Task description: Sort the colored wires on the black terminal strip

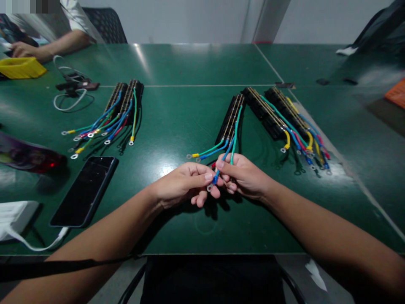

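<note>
In front of me lies a black terminal strip [232, 120] with brass-coloured rails and green, blue and red wires running toward me. My left hand [193, 181] pinches the end of a blue wire [226, 152] by its blue-sleeved ring terminal [212, 184]. Close beside it, my right hand [242, 173] grips the same wire a little higher, with a green wire [236, 135] passing into its fingers. Left of the hands, a yellow-sleeved ring terminal [193, 156] and a blue-sleeved one [201, 158] hang free. A red terminal is partly hidden between my fingers.
Two wired strips [128, 99] lie at the left, two more [265, 112] at the right. A phone [85, 192] on a white cable, a white charger [19, 215] and a dark bottle [28, 156] stand near my left arm. Another person's arm [63, 45] rests at the far left.
</note>
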Action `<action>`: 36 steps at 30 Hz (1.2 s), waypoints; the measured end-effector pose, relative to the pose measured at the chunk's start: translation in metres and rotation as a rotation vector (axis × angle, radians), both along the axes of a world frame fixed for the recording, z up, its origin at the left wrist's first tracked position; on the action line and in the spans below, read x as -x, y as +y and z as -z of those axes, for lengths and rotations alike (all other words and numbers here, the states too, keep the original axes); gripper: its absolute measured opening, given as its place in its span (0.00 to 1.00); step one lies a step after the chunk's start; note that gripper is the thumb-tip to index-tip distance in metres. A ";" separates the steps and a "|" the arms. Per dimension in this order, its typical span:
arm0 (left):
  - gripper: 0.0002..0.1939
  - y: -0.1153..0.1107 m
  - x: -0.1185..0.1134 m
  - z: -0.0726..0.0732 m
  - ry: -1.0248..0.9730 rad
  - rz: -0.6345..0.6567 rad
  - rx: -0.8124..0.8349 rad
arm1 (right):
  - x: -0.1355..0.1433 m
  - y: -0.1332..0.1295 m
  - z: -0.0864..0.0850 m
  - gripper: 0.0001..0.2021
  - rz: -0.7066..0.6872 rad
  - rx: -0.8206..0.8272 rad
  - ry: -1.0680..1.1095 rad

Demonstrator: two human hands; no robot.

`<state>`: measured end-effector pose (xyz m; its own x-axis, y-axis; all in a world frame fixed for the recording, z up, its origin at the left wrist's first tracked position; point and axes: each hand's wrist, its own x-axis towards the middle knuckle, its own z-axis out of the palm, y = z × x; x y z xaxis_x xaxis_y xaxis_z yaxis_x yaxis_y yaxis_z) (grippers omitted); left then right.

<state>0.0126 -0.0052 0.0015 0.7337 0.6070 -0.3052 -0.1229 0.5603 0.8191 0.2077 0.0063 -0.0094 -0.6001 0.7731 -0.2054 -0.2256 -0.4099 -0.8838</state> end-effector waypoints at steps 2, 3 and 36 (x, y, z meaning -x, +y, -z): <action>0.13 0.000 -0.001 0.002 0.001 -0.014 0.030 | 0.000 0.000 0.000 0.17 -0.004 -0.002 -0.008; 0.13 0.000 -0.002 0.003 0.002 -0.023 0.042 | 0.000 0.000 0.000 0.17 -0.004 0.000 -0.005; 0.17 0.000 -0.003 0.000 0.077 0.018 -0.040 | 0.005 0.000 0.004 0.15 0.034 -0.044 -0.011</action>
<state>0.0156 -0.0051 0.0014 0.7201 0.6067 -0.3367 -0.0490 0.5285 0.8475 0.2025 0.0063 -0.0131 -0.5716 0.8011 -0.1774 -0.2285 -0.3631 -0.9033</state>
